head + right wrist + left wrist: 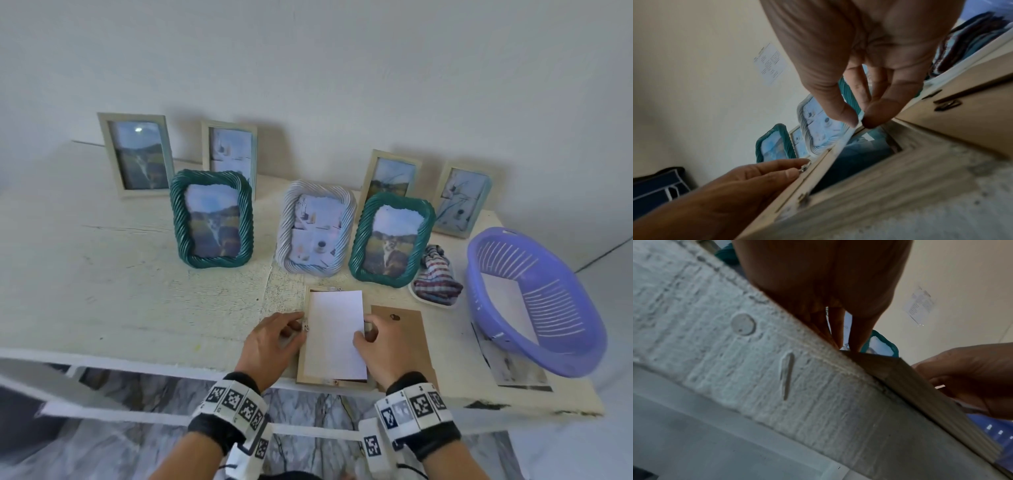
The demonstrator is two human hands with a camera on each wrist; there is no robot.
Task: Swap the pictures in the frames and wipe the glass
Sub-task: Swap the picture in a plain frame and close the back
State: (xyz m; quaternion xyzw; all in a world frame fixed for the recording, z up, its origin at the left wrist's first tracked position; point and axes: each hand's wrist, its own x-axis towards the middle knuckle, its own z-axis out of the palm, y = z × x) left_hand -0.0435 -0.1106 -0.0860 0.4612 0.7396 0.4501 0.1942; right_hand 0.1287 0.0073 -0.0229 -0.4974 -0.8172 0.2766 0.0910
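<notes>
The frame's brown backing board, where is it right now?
In the head view the backing board lies flat on the table's front right, between the opened frame and purple basket.

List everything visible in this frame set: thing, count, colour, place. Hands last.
Open frame: 1, beige, face down at table's front edge.
Print: 1, white back up, in open frame.
Backing board: 1, brown, right of open frame.
Standing frames: 7; four beige behind, two green and one white in front.
Cloth: 1, striped, beside basket.
Basket: 1, purple, right.
Table: 1, white.
Left hand: on frame's left edge.
Right hand: pinches print's right edge.
</notes>
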